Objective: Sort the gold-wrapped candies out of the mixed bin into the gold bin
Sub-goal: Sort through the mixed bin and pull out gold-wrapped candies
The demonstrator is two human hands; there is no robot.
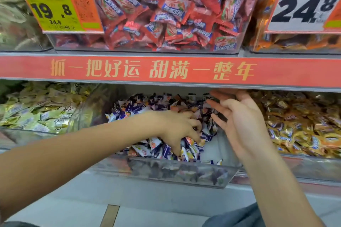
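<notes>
Candy shelf, lower row, read from the left. Pale green-and-gold sweets (36,112) fill the leftmost bin. The left hand (177,131) is down in the mixed bin (184,173), fingers curled into the purple-and-white sweets (140,105), apparently raking or gripping a few; what it holds, and whether any is gold, cannot be told. The right hand (238,120) stands on edge at the mixed bin's right side, fingers straight and loosely spread, gripping nothing; judged to be holding the pile back or waiting to receive. The gold bin (313,166) lies just right of that hand, heaped with gold-wrapped candies (299,125). No gold candy is plainly visible at either hand's fingertips.
</notes>
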